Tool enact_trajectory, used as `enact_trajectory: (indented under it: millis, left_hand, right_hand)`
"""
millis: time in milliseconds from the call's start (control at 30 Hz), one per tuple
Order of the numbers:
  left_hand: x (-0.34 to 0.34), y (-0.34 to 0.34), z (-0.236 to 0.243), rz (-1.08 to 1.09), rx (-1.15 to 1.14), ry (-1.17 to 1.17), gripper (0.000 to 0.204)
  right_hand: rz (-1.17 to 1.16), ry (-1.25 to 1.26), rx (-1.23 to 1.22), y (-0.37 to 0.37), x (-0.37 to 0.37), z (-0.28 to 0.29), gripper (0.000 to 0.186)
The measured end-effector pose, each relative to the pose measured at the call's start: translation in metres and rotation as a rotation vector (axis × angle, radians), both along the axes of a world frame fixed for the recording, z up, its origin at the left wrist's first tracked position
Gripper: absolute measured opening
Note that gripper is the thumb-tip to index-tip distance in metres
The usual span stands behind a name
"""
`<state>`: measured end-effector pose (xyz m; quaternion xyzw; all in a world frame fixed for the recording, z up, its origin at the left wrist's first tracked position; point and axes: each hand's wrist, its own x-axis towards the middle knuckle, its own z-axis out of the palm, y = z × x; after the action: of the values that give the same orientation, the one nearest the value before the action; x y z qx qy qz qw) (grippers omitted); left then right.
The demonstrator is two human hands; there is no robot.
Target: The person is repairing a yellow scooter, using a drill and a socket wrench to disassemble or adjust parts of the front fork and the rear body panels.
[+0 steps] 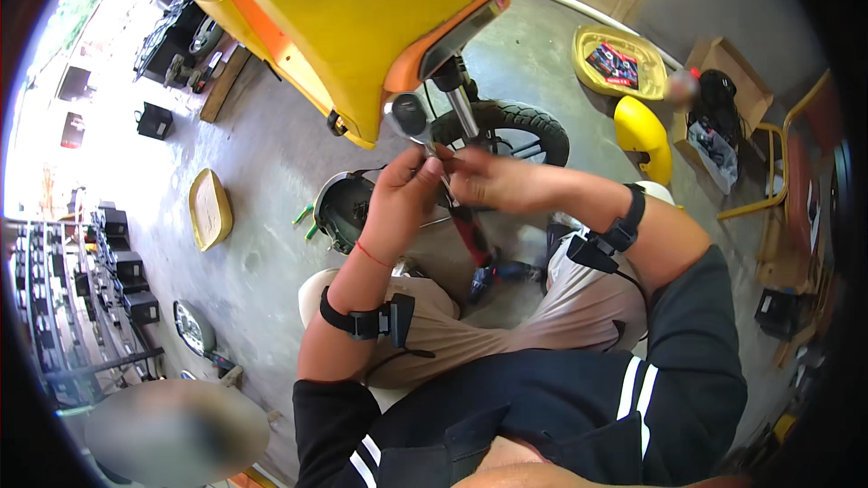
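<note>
I sit on the floor in front of a yellow scooter [362, 27] whose front wheel [520, 122] stands just beyond my hands. Both hands hold a long socket wrench [409, 116] with a chrome head and a red and black handle [470, 235] that hangs down between my knees. My left hand [402, 203] wraps the shaft just below the chrome head. My right hand [488, 179] pinches the shaft beside it, fingertips touching the left hand. A round headlight housing [342, 210] with loose wires lies on the floor under my left hand.
A yellow tray [588, 68] with red packets, a yellow mudguard [644, 137] and an open cardboard box [723, 59] lie at the right. A yellow panel [210, 208] and a mirror [194, 327] rest on the concrete at left, near shelves [72, 307] of dark boxes.
</note>
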<state>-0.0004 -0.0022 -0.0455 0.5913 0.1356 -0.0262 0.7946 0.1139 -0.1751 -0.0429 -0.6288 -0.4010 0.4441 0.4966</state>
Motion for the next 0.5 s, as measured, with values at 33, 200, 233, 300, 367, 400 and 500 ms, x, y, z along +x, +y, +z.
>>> enact_trajectory:
  millis: [33, 200, 233, 300, 367, 400, 500]
  left_hand:
    - [0.001, -0.001, 0.003, -0.023, 0.015, 0.024, 0.026]
    - [0.001, -0.005, 0.018, -0.023, -0.154, -0.088, 0.035]
    - [0.002, -0.005, 0.019, -0.045, -0.124, -0.114, 0.038]
    - [0.001, 0.0, 0.022, -0.046, -0.101, -0.106, 0.042]
    - [0.002, 0.007, 0.024, 0.029, -0.129, -0.141, 0.044]
    - [0.002, 0.01, 0.025, 0.134, -0.298, -0.199, 0.046]
    - [0.0, 0.018, 0.03, 0.27, -0.461, -0.256, 0.05]
  right_hand:
    - [0.078, 0.033, 0.01, -0.002, -0.006, -0.005, 0.057]
    - [0.163, 0.593, -0.181, -0.018, -0.017, -0.004, 0.048]
    - [0.162, 0.577, -0.172, -0.021, -0.014, 0.0, 0.047]
    - [0.085, 0.508, -0.194, -0.023, -0.013, 0.008, 0.041]
    - [-0.013, 0.364, -0.061, -0.025, -0.009, 0.015, 0.035]
    - [-0.089, 0.367, -0.048, -0.027, -0.01, 0.018, 0.032]
    - [-0.201, 0.32, 0.013, -0.037, -0.007, 0.02, 0.03]
